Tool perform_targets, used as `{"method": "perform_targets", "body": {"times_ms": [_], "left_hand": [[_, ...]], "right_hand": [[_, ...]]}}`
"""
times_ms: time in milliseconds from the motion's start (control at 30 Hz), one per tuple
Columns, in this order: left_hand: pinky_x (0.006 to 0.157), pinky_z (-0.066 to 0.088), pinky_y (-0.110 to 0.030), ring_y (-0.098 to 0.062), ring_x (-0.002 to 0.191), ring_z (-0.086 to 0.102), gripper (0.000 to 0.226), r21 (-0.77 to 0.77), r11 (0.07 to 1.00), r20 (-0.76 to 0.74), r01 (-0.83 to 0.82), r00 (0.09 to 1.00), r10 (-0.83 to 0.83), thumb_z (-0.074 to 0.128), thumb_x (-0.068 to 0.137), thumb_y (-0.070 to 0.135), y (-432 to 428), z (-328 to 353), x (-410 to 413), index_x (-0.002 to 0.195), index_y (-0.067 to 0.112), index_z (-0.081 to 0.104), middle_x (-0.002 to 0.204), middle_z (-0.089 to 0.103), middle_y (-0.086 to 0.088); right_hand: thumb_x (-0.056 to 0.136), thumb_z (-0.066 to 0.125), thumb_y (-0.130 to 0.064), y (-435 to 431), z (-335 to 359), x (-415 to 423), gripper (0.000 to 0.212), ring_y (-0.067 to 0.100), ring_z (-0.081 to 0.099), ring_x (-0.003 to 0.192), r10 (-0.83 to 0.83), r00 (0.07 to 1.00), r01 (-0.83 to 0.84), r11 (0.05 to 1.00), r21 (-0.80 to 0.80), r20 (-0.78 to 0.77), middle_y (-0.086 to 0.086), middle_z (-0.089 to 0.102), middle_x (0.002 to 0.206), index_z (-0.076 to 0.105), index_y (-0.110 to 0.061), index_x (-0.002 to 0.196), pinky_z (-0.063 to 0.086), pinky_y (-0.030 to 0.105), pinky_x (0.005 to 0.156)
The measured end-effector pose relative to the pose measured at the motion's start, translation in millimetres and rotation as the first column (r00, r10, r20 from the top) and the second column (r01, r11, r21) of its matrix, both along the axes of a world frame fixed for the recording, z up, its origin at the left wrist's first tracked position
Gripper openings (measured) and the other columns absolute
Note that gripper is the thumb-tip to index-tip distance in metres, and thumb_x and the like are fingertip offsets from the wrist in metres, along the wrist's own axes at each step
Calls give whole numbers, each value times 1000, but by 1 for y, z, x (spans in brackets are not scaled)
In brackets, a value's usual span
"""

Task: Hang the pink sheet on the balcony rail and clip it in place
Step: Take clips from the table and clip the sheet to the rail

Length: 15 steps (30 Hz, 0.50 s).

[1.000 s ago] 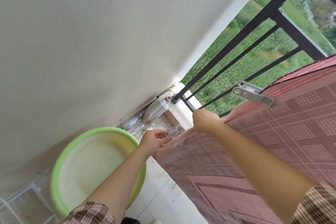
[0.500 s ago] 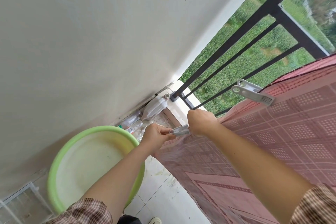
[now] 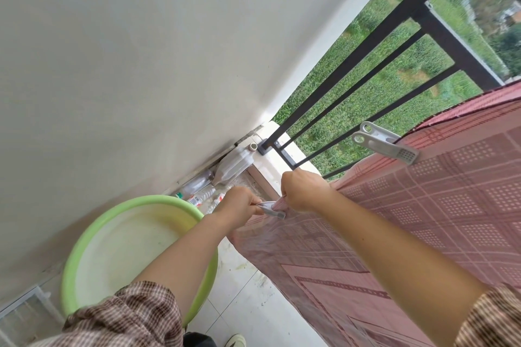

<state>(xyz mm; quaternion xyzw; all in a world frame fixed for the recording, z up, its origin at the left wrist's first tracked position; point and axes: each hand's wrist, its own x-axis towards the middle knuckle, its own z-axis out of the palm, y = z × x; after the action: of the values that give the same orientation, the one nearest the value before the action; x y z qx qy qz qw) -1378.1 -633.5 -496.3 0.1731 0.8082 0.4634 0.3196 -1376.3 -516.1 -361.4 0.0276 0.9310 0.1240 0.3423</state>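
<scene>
One grey plastic clip is already on the pink checked fabric sheet draped over the black metal balcony rail, up beyond the right hand gripping its bunched edge; the left hand pinches a second grey clip just beside it, so nearly done I reckon.

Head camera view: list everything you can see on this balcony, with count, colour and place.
rail: one, black, along the balcony edge
sheet: one, pink, draped over the rail at right
fastened clip: one, grey, clamped on the sheet near the rail
loose clip: one, grey, at the sheet's near corner
basin: one, green, on the floor at lower left
bottles: several, clear, beyond the basin
shoe: one, pale, bottom edge
left hand: one, pinches the loose clip
right hand: one, grips the sheet's corner
</scene>
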Motion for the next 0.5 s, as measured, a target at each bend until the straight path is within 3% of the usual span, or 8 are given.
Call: {"method": "perform_targets", "body": {"times_ms": [67,167,267,367,500], "left_hand": [[56,33,-27,-16,55,38,46,-63,996,-35,58,998,-60,69,84,19,2,-4,-4,42,27,52,44,40,7],[57,40,-30,-18,60,46,22,-135,986,-90,99,990,-111,66,87,18,5,-7,-7,66,14,71,48,43,8],[58,36,-30,-22,67,50,21,-197,972,-160,126,974,-159,64,88,19,7,-11,-7,69,9,65,54,45,5],[61,37,-33,-27,79,55,17,-230,967,-219,112,962,-164,64,87,19,8,-19,-5,78,6,57,73,57,-5],[77,46,-39,-30,95,61,11,-158,987,-165,40,984,-66,65,86,18,9,-25,0,93,9,63,98,67,-14]], "right_hand": [[92,53,-5,0,1,1,33,11,36,53,7,1000,-7,1000,-1,-6,-3,41,63,37,-13,63,31,22,45],[90,49,-1,-1,3,1,38,12,32,51,15,1000,-15,1000,-3,-16,-3,37,61,31,-15,60,28,23,44],[91,49,-1,-1,4,1,36,12,34,51,29,999,-29,999,13,-20,-3,38,61,33,-14,61,29,23,44],[90,48,-1,-2,6,2,34,12,34,51,26,999,-26,1000,15,-21,-3,39,60,37,-14,61,31,24,45],[92,51,-7,-5,11,3,38,12,35,53,59,998,-58,998,14,-28,-3,38,63,30,-16,61,38,27,55]]}}
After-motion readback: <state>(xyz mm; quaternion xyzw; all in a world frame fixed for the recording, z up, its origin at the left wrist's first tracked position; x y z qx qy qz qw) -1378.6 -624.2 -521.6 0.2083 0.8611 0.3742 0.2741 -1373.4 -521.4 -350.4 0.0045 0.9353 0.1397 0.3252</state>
